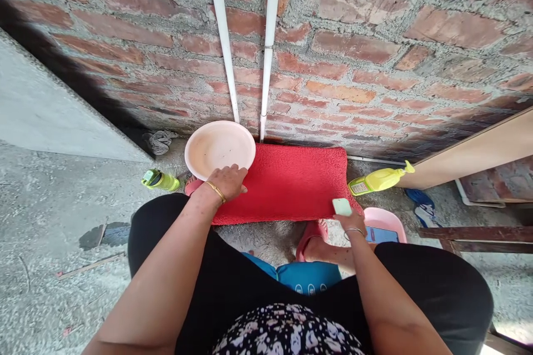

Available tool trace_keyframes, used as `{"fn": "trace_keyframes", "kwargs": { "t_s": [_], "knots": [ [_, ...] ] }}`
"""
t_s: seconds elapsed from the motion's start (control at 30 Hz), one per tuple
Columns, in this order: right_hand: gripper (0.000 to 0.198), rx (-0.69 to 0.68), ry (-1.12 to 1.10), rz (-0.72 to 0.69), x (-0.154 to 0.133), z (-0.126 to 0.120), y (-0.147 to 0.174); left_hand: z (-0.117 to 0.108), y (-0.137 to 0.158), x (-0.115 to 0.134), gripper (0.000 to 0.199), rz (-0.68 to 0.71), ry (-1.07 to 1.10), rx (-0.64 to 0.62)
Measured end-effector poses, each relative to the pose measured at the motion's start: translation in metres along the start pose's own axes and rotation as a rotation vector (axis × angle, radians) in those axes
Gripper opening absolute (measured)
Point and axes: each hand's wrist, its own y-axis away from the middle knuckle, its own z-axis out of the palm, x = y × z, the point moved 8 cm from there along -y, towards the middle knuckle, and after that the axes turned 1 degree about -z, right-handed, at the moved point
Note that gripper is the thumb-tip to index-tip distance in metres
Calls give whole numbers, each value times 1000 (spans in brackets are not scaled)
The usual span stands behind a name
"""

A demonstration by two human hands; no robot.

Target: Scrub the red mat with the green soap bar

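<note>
My left hand (227,183) is at the near right rim of a pale pink basin (220,147), fingers curled over the rim and thumb outside it. The basin stands at the left end of a low surface covered with a red textured cloth (297,177). A few dark specks show on its bottom. In my right hand (352,222) is a pale green bar (342,207) with rounded corners, like a bar of soap, held just over the cloth's near right corner. My right fingers are partly hidden.
A yellow pump bottle (378,180) lies right of the cloth. Below it, a small pink basin (397,216) holds a phone (382,234). To the left are a green bottle (161,179) and a grey rag (160,142). White pipes (270,39) run down the brick wall (353,44).
</note>
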Motion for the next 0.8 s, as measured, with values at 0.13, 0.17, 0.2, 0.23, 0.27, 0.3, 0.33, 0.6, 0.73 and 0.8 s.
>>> {"fn": "trace_keyframes", "kwargs": {
  "t_s": [0.13,0.17,0.2,0.23,0.27,0.3,0.33,0.6,0.73,0.8],
  "knots": [
    [83,-26,-40,117,14,-3,3,-3,-3,4,39,15,-5,-7],
    [79,-21,-55,42,-3,-1,7,-3,-4,5,39,18,-7,-12],
    [76,-19,-67,-40,-23,3,13,-2,-5,5,39,18,-9,-18],
    [75,-19,-69,-120,-45,7,20,-1,-6,5,40,17,-11,-26],
    [74,-24,-56,-185,-65,11,27,0,-7,5,41,14,-14,-32],
    [74,-36,-35,-235,-82,16,33,2,-8,5,41,11,-18,-37],
    [75,-52,-8,-273,-96,20,38,3,-9,5,42,9,-22,-41],
    [71,-35,-21,-84,-31,2,9,4,-11,9,40,18,-15,-42],
    [81,-18,-128,159,17,-4,-1,1,-11,11,40,25,-6,-39],
    [81,-15,-135,93,2,-2,4,0,-10,11,40,33,1,-38]
  ]
}}
